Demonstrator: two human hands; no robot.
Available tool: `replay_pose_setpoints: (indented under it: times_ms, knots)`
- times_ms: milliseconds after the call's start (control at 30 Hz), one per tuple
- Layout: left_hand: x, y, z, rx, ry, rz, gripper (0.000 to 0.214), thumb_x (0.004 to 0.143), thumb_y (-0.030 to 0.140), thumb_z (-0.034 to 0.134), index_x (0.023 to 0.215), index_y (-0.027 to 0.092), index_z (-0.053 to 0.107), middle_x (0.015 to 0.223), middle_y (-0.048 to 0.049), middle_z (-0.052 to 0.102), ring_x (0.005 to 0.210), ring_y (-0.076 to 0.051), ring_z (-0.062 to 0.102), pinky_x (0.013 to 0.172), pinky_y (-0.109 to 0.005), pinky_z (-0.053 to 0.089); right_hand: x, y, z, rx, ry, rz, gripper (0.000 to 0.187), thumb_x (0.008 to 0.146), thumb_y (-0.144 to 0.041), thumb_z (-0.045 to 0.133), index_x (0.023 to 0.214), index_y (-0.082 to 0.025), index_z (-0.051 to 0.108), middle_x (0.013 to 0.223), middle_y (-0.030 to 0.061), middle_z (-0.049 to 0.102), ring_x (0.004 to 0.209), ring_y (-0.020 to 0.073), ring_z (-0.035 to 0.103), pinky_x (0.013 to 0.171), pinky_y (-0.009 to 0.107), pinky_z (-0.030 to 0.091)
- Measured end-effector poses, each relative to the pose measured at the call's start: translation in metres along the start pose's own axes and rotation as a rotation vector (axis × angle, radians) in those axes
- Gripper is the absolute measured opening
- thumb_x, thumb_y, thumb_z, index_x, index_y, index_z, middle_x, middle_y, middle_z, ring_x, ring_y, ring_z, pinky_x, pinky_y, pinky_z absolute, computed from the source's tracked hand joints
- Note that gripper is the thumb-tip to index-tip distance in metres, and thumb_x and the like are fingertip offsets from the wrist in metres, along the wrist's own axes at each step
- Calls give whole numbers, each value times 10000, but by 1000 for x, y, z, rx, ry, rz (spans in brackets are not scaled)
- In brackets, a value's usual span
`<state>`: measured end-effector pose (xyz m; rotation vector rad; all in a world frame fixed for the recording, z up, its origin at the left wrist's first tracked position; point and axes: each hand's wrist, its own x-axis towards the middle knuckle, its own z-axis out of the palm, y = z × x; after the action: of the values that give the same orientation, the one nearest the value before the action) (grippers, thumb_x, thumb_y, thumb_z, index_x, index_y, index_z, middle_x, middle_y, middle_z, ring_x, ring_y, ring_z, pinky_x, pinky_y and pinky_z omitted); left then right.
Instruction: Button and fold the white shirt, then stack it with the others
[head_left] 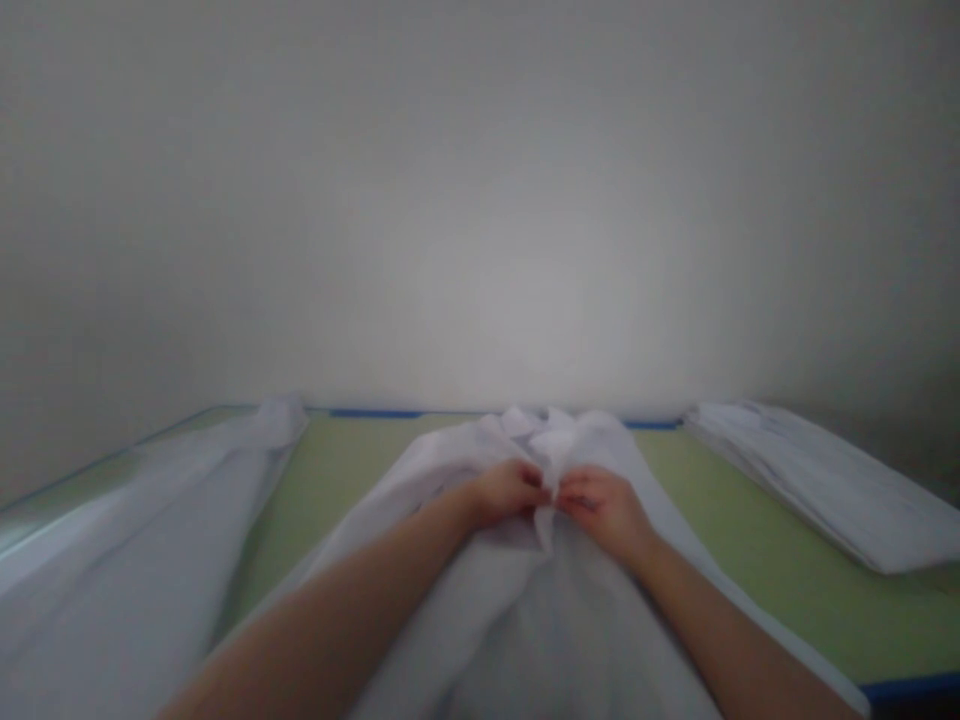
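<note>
A white garment lies spread along the middle of a green table, its collar end at the far side. My left hand and my right hand meet near that collar. Both pinch a raised fold of the white fabric between their fingertips. My forearms rest over the cloth. The picture is blurred, so small details of the garment stay unclear.
Another white cloth stretches along the table's left side. A folded stack of white cloth lies at the right. A blue strip edges the table at the far side, against a plain pale wall.
</note>
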<state>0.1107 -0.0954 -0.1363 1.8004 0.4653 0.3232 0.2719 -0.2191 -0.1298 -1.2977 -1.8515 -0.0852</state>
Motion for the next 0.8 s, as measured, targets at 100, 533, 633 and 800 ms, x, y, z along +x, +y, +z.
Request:
replay_pose_setpoints:
  times_ms: [100, 533, 633, 800]
  knots:
    - [-2, 1, -2, 10, -37, 16, 306, 644, 395, 693, 754, 112, 653, 630, 19, 531, 555, -88, 421, 551, -224, 332, 0, -2, -1, -12, -31, 2, 119, 802, -317, 630, 783, -240, 718, 872, 24, 678, 805, 141, 624, 748, 261, 497]
    - [-3, 7, 2, 251, 26, 19, 245, 664, 356, 646, 720, 118, 635, 622, 7, 546, 583, -109, 456, 534, -214, 331, 2, -3, 1, -194, -95, 41, 86, 792, -267, 638, 749, -195, 656, 778, 10, 636, 734, 137, 569, 683, 243, 423]
    - [-1, 6, 7, 340, 81, 59, 255, 704, 369, 604, 695, 115, 617, 608, 18, 505, 569, -100, 430, 520, -212, 309, 2, -1, 3, -267, -105, -5, 119, 818, -273, 606, 744, -189, 646, 792, 22, 632, 770, 153, 560, 701, 255, 409]
    - [2, 4, 12, 447, 201, 115, 276, 771, 366, 519, 643, 127, 572, 581, 31, 443, 560, -93, 387, 496, -210, 264, 1, 3, 4, -350, -29, 39, 255, 853, -375, 560, 692, -192, 637, 728, 28, 603, 733, 155, 539, 680, 260, 386]
